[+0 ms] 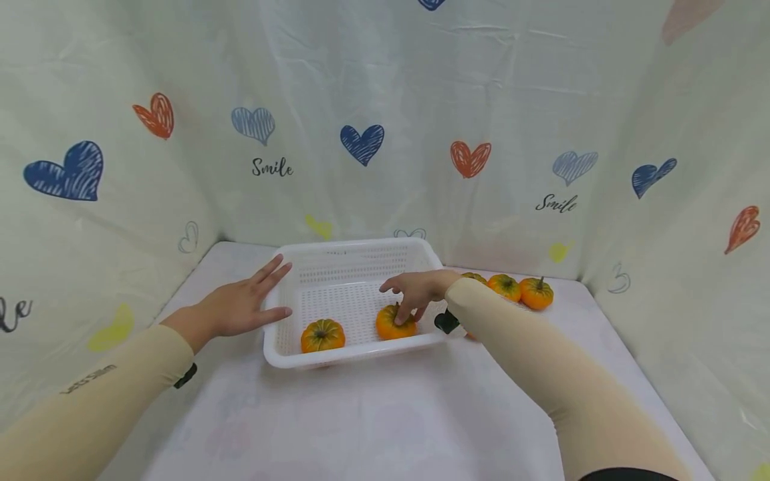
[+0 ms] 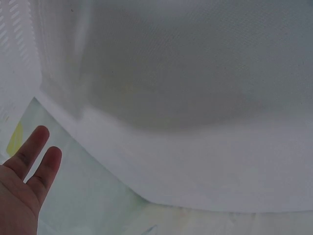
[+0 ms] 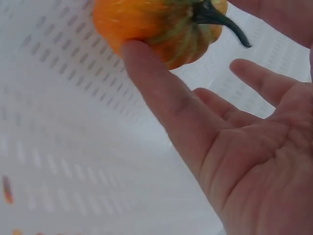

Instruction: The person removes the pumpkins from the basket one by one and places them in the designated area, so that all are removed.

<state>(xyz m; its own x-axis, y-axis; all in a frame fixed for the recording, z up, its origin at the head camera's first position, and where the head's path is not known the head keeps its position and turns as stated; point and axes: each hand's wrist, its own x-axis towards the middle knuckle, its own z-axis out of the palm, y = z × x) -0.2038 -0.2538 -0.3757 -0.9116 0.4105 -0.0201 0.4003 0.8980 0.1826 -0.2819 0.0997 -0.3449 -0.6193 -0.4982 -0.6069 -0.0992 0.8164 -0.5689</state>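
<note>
A white perforated plastic basket (image 1: 355, 354) stands on the table with two small orange-and-green pumpkins inside. One pumpkin (image 1: 323, 336) lies near the front left corner. My right hand (image 1: 421, 290) is over the other pumpkin (image 1: 392, 326), towards the front right. In the right wrist view the thumb touches this pumpkin (image 3: 146, 22) below its dark green stem, while the other fingers are spread apart from it. My left hand (image 1: 240, 304) is at the basket's left rim, fingers straight and spread; whether it presses the rim I cannot tell. Two of its fingertips show in the left wrist view.
To the right of the basket sit several more pumpkins (image 1: 537, 294), partly hidden by the right forearm. A pale cloth covers the table (image 1: 361, 427). Hanging sheets (image 1: 409, 87) with printed hearts close in the back and sides.
</note>
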